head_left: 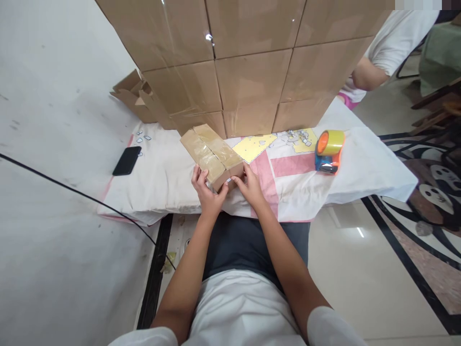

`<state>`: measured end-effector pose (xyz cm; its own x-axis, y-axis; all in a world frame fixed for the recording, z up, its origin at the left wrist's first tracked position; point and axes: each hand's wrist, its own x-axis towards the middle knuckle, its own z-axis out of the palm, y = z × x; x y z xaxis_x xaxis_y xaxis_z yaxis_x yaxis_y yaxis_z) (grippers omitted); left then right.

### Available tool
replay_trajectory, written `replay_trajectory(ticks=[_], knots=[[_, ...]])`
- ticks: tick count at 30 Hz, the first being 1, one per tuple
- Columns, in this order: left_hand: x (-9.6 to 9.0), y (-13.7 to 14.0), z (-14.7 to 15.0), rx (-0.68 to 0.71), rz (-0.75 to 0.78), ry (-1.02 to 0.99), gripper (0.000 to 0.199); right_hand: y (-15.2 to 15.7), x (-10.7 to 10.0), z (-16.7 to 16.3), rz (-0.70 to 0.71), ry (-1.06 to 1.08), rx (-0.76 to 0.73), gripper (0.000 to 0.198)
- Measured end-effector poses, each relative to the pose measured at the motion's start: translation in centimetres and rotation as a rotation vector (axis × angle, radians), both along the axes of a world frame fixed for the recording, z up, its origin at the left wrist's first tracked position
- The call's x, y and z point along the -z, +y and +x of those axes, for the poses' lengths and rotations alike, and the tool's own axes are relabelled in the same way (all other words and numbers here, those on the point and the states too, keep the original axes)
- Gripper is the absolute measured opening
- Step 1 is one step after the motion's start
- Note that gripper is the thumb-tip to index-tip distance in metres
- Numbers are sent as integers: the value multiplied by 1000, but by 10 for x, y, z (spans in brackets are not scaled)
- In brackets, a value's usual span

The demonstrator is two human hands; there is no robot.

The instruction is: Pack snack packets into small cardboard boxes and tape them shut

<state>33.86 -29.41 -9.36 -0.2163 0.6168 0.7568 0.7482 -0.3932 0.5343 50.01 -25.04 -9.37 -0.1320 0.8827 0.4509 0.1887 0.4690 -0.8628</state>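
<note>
A small brown cardboard box (211,151), with clear tape along its top seam, is tilted between my two hands over the near part of the table. My left hand (209,194) grips its near left corner, fingers along the side and thumb at the near end. My right hand (249,185) holds the near right corner, its thumb on the end face beside a small white patch. Both thumbs nearly meet there. The underside of the box is hidden. To the right stands a tape dispenser (327,166) with a yellow tape roll (331,142).
Stacked cardboard boxes (252,77) rise behind. An open carton (135,98) sits at the back left, and a black phone (127,161) lies on the cloth-covered table (162,178). A black cable (90,194) crosses on the left. Another person's arm (370,74) shows at the upper right.
</note>
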Motion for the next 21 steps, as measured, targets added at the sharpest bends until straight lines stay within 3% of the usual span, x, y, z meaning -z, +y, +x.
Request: replay_trajectory(ticks=[21], knots=[[-2, -3, -2, 22, 37, 22, 88, -4, -4, 4, -74, 87, -122, 87]])
